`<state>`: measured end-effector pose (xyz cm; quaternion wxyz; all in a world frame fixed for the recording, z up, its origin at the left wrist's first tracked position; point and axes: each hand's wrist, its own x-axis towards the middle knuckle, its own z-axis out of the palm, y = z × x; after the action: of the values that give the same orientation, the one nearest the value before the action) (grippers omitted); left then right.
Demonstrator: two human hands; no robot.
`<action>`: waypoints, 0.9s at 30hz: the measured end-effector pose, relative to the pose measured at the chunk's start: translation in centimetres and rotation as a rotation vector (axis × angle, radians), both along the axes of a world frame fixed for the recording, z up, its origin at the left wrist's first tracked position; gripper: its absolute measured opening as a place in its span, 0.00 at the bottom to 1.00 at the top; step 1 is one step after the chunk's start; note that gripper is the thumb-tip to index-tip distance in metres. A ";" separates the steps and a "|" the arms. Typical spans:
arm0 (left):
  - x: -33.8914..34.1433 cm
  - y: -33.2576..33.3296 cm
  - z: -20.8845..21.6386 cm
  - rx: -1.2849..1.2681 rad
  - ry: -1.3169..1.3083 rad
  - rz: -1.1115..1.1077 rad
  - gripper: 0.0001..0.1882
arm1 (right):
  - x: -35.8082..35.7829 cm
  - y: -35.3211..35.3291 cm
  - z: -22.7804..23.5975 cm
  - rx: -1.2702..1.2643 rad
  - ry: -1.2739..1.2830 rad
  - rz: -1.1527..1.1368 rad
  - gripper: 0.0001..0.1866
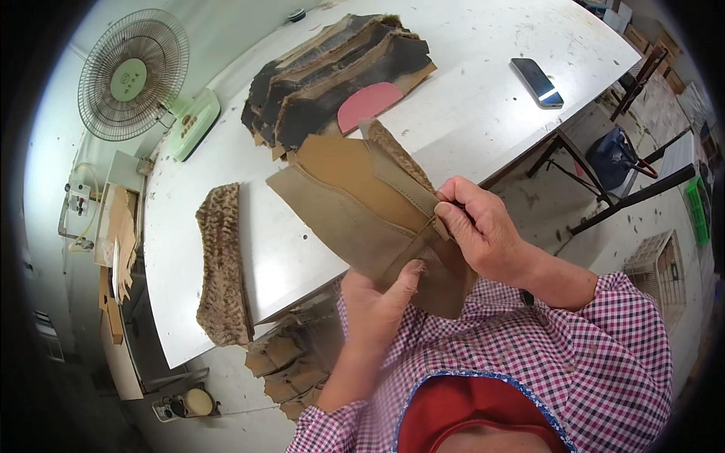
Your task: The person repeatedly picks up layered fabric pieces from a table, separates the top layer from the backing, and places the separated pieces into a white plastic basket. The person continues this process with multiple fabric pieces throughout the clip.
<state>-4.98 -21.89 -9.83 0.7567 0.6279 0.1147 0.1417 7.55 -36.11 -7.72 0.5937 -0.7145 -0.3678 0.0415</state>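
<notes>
Both hands hold up a stitched brown leather piece (pixel 332 204) with a tan panel and a fur-lined edge, above the near edge of the white table (pixel 287 257). My left hand (pixel 380 302) grips its lower part, thumb on top and the other fingers hidden beneath. My right hand (pixel 483 230) pinches the right edge between thumb and forefinger; a small dark thing shows there, too hidden to name. On the table to the left lies a brown fur strip (pixel 221 264). Beyond the leather rests a stack of dark fur-edged pieces (pixel 340 68), with a pink half-round piece (pixel 370 106) against its near side.
A phone (pixel 537 82) lies at the table's right. At the left stands a green desk fan (pixel 136 79). Below the near edge hang more brown pieces (pixel 283 370). A dark blue bag (pixel 615 158) and a plastic crate (pixel 657 268) are on the right.
</notes>
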 end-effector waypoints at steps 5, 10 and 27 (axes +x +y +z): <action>-0.3 0.0 -0.6 -0.112 -0.070 0.019 0.24 | 0.3 0.0 0.2 -0.001 0.033 0.016 0.04; -1.5 2.2 0.1 -0.287 -0.114 -0.146 0.34 | 1.2 -0.9 1.5 -0.074 0.071 0.105 0.03; 0.9 3.1 -1.3 -1.043 -0.336 -0.092 0.29 | 3.5 -1.2 -1.4 0.089 0.157 0.315 0.21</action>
<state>-4.06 -18.77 -11.14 0.9809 0.1426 0.0197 0.1309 11.08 -37.32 -9.08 0.6377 -0.6156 -0.4293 0.1733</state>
